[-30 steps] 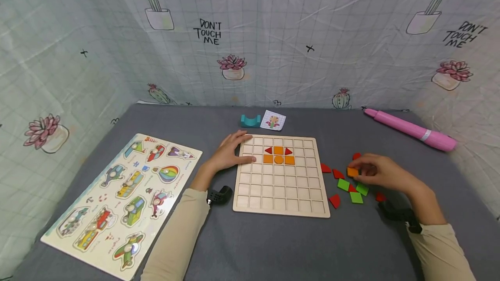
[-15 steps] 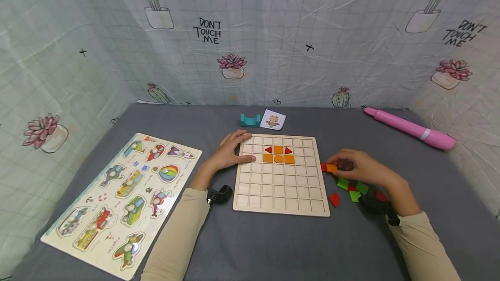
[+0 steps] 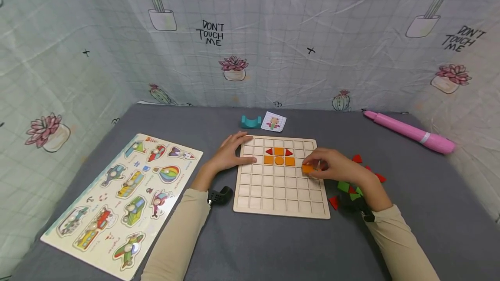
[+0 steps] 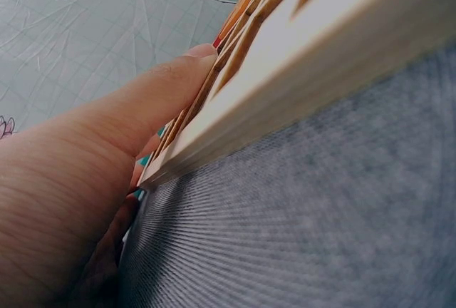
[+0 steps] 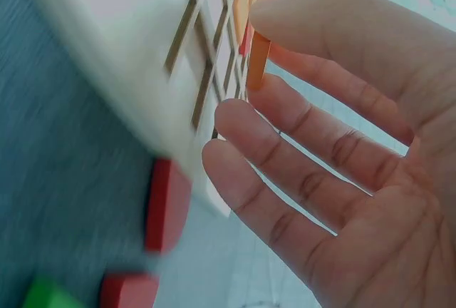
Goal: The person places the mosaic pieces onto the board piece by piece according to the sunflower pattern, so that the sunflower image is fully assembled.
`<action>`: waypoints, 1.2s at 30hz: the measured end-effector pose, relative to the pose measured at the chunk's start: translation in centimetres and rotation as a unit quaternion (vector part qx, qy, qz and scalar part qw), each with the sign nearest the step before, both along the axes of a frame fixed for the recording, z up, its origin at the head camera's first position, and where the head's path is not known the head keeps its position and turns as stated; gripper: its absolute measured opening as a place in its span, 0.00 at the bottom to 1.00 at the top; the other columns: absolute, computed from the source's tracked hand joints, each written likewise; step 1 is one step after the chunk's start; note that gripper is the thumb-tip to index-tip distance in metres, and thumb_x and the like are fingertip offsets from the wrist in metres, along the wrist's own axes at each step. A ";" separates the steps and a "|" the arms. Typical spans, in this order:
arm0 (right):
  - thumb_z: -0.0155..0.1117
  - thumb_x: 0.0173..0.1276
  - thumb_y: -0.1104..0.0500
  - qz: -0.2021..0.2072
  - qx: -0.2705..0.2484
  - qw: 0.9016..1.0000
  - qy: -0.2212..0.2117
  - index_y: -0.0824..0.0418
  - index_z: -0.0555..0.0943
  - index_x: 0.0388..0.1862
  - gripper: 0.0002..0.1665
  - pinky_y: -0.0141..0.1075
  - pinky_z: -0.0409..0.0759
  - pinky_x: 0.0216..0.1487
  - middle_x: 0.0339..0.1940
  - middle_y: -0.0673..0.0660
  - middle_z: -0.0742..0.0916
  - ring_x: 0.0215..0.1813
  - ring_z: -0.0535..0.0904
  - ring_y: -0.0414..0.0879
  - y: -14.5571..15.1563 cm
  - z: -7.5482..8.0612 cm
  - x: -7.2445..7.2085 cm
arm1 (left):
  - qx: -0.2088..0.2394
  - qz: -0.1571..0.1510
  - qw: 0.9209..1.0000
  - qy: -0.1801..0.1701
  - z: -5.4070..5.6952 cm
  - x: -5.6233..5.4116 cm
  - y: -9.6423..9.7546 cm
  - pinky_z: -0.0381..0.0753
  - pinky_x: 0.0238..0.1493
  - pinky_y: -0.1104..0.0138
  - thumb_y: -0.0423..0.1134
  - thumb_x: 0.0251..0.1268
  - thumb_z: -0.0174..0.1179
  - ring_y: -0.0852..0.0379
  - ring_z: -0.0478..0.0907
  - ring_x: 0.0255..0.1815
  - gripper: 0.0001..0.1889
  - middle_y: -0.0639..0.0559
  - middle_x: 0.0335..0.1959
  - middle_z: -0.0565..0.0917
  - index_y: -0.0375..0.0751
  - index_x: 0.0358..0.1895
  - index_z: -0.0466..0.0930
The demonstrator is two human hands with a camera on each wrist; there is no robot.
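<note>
On the table lies a wooden grid board (image 3: 280, 203). Orange square tiles (image 3: 279, 151), an orange round tile (image 3: 279, 160) and two red triangular tiles (image 3: 269, 151) sit in its upper middle cells. My right hand (image 3: 337, 167) pinches another orange square tile (image 3: 307, 168) between thumb and fingers, over the board's right columns. In the right wrist view this tile (image 5: 258, 64) stands on edge, while the remaining fingers reach out loosely. My left hand (image 3: 226, 155) rests at the board's upper left edge; its thumb (image 4: 160, 87) lies on top and its fingers extend along the corner.
Right of the board lie loose green tiles (image 3: 343, 186) and red pieces (image 3: 357, 158), partly hidden by my right arm. Behind it are a teal arch block (image 3: 251, 122) and a pattern card (image 3: 274, 122). A vehicle puzzle (image 3: 166, 186) lies left, a pink pen-shaped object (image 3: 410, 131) back right.
My right hand has carried the orange square tile leftward from the loose pieces to over the board's right side. The left hand has stayed in place.
</note>
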State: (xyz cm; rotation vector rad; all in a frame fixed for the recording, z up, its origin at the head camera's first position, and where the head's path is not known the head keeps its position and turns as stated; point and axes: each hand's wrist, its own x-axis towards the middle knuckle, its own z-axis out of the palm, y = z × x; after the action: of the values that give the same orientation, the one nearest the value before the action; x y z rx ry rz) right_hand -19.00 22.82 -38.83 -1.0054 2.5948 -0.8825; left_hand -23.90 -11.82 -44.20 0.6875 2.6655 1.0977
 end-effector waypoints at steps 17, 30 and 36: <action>0.69 0.64 0.63 0.062 -0.002 0.998 -0.029 0.66 0.84 0.46 0.13 0.32 0.78 0.34 0.40 0.56 0.83 0.33 0.75 0.42 -4.6 -0.4 -0.6 | -0.001 0.002 1.000 0.005 -0.2 -0.1 -0.1 0.39 0.75 0.41 0.50 0.60 0.68 0.39 0.38 0.79 0.40 0.47 0.78 0.53 0.47 0.74 0.62; 0.69 0.63 0.65 0.068 0.020 0.997 0.021 0.64 0.85 0.43 0.09 0.31 0.75 0.34 0.36 0.53 0.83 0.32 0.73 0.42 -6.3 -0.5 -0.7 | -0.002 0.002 1.000 0.005 0.0 0.0 0.1 0.38 0.75 0.43 0.49 0.60 0.68 0.40 0.38 0.80 0.40 0.46 0.78 0.53 0.46 0.74 0.62; 0.69 0.63 0.65 0.058 0.005 0.998 0.039 0.66 0.85 0.44 0.10 0.31 0.74 0.33 0.35 0.55 0.81 0.30 0.72 0.42 -6.9 -0.7 -0.6 | -0.008 0.002 1.000 0.008 0.0 0.0 0.1 0.38 0.76 0.43 0.49 0.60 0.68 0.41 0.39 0.80 0.40 0.46 0.78 0.54 0.45 0.74 0.63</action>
State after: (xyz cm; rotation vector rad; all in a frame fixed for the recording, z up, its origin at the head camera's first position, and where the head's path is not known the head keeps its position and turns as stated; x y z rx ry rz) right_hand -19.63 15.90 -39.51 -1.1971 2.5693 -0.8176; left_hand -23.95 -11.76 -44.24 0.6923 2.6871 1.0757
